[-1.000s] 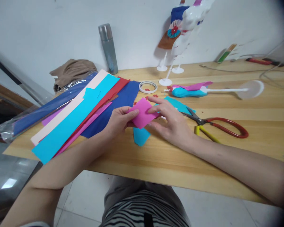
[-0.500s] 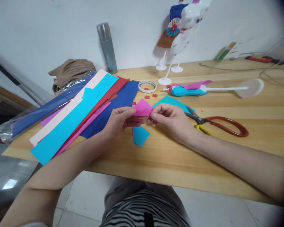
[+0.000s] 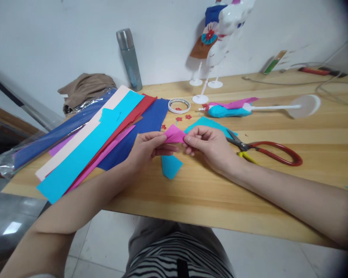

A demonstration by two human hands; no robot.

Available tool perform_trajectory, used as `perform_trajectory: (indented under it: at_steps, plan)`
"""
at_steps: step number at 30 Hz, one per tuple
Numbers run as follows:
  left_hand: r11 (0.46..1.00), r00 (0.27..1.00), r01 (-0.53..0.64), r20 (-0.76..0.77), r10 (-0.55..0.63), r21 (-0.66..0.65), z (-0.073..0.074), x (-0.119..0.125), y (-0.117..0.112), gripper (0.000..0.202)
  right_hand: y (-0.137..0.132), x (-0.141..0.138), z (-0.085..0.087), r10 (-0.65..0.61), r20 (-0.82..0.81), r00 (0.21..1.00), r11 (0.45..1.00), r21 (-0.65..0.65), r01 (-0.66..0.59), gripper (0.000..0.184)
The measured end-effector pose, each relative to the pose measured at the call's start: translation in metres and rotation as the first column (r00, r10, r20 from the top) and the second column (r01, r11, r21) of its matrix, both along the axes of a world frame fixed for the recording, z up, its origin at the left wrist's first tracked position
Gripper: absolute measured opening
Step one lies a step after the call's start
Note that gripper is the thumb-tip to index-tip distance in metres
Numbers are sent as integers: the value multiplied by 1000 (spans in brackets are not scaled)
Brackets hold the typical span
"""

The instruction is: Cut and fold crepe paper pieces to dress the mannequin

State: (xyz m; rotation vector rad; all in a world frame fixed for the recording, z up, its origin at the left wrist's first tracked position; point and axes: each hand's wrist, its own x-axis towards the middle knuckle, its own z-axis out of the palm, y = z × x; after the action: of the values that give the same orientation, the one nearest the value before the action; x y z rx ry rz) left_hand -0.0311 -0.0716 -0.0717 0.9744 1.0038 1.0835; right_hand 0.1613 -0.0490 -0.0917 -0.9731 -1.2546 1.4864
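Between my two hands, above the table's middle, is a small folded piece of pink crepe paper (image 3: pixel 174 134). My left hand (image 3: pixel 150 146) pinches its left corner between thumb and fingers. At the right corner, the thumb and fingertips of my right hand (image 3: pixel 205 143) are closed on the same piece. A cut turquoise piece of paper (image 3: pixel 171 167) lies on the table just below my left fingers. Another turquoise sheet (image 3: pixel 211 126) lies partly hidden behind my right hand. Scissors with red and yellow handles (image 3: pixel 243 146) rest beside my right wrist, blades parted.
Coloured paper strips (image 3: pixel 95 143) are piled at the left, by a plastic-wrapped blue roll (image 3: pixel 60 125). A tape roll (image 3: pixel 179 106) and several red paper flowers (image 3: pixel 188 117) lie behind my hands. A dressed figure on a stand (image 3: pixel 232 112) lies at right; a thermos (image 3: pixel 129 60) stands behind.
Both hands keep their pinch on the pink paper, which now looks slightly flatter between them. The whole view has shifted a little; the other things stay in place.
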Motion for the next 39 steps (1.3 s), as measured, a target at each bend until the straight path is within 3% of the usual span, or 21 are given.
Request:
perform_trajectory:
  at_steps: [6,11,19,26,34,39]
  plan:
    - [997,997,77,5,-77,-1,1,0,0,49,0,-1,-3,-4,23,1000,999,32,4,40]
    - [994,991,107,-81,-104,37,1,-1,-1,63,-2,-1,1,-12,97,995,994,111,1,36]
    - [999,996,47,-73,-46,13,-2,0,1,48,-5,-2,3,0,161,987,976,216,-36,34]
    - [1000,995,-3,-100,4,9,-8,0,1,37,-4,-2,0,36,126,991,985,164,-57,28]
    - [997,996,-67,-61,70,42,-8,0,3,31,-3,2,-1,37,-71,997,999,40,-34,27]
    - [999,995,-23,-92,27,47,-7,1,2,36,-4,1,1,58,19,998,991,123,-60,32]
